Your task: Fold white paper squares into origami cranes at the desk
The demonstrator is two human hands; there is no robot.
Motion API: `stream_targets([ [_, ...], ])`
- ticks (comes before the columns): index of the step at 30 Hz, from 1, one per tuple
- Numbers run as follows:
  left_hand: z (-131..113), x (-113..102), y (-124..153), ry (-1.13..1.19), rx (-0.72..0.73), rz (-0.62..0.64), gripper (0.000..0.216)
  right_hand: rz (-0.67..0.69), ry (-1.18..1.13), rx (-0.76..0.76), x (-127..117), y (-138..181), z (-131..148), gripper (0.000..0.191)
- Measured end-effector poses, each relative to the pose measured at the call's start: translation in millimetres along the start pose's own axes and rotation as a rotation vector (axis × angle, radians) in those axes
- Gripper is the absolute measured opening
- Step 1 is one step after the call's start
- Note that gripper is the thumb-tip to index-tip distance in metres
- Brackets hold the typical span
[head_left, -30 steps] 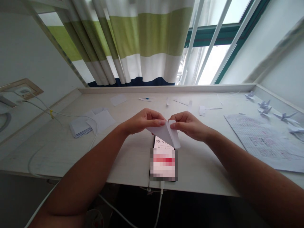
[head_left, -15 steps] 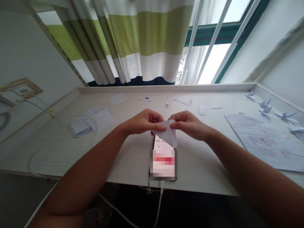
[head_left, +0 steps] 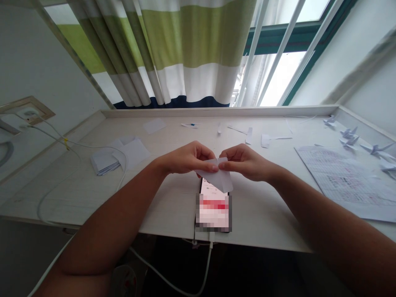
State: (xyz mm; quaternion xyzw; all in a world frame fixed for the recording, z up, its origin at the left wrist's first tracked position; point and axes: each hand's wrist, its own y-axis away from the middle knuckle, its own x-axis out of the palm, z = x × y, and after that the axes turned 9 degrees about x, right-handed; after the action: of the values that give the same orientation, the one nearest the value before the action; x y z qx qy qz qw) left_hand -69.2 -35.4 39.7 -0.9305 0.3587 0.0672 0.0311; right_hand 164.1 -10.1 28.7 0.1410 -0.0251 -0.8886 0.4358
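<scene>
A small folded piece of white paper (head_left: 221, 179) is held up between my two hands, above the top end of a phone (head_left: 213, 214). My left hand (head_left: 192, 159) pinches its left side, the thumb lying across the front face. On the other side, my right hand (head_left: 243, 163) grips the upper right part between thumb and fingers. Both thumb tips nearly meet at the paper's upper middle. The fingers behind the paper are partly hidden. A lower point of the paper covers part of the phone's screen.
Loose white sheets (head_left: 107, 161) lie in a pile at left, beside a white cable (head_left: 125, 159). Several folded paper cranes (head_left: 349, 140) stand at the right, behind a written sheet (head_left: 346, 177). Paper scraps (head_left: 264, 140) lie toward the back of the desk. A charging cable (head_left: 208, 264) hangs from the phone.
My right thumb has moved left over the paper, closer to my left thumb. The paper's right flap now looks flatter and more spread. The camera view has shifted slightly.
</scene>
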Motion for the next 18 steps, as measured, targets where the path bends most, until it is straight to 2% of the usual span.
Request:
stream_targets([
  [11,3.3,3.4,-1.1,0.123,0.064,-0.069,0.021,-0.036,-0.139,-0.123,9.2,0.6,0.1,0.04],
  [18,2.5,-4.2,1.1,0.139,0.08,-0.072,0.02,-0.049,-0.225,-0.087,7.1,-0.7,1.5,0.034],
])
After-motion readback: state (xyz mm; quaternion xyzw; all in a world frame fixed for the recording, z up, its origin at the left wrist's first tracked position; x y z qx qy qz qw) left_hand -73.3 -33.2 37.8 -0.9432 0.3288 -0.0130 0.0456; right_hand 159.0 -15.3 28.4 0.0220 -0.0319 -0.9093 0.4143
